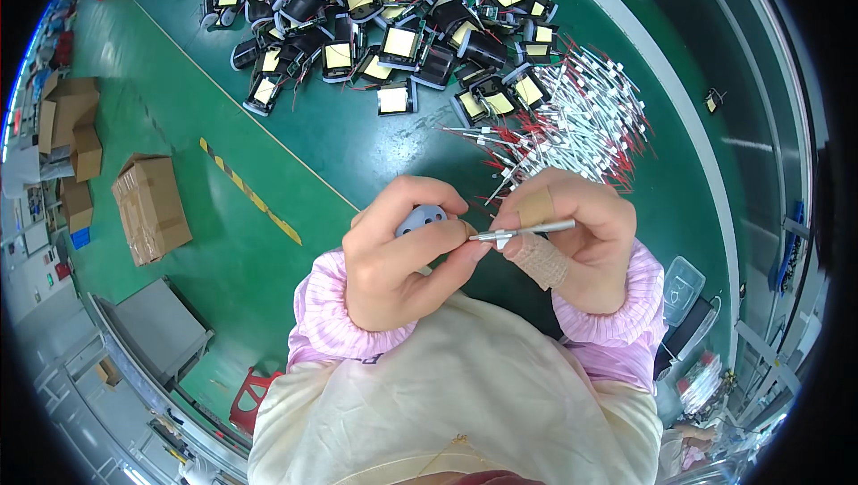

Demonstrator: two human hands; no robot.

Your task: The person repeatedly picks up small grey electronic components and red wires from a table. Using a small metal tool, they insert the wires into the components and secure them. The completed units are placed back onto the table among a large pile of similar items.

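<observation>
My left hand (398,257) is closed around a grey-blue rounded part (424,218) with dark holes, mostly hidden by the fingers. Its thumb and forefinger pinch at the tip of a thin silver-white wire lead (552,227). Between the thumb and fingers of my right hand (585,239), the lead lies level, with a small white connector (502,239) near its left end. Tape wraps two of this hand's fingers. Just beyond lies a heap of similar white and red wire leads (590,114). Whether the lead joins the grey-blue part is hidden by my fingertips.
A large pile of black devices (399,42) with pale yellow pads covers the far part of the green table. Cardboard boxes (152,208) stand off to the left. A red stool (253,398) is at lower left, and a clear plastic tray (683,286) at right.
</observation>
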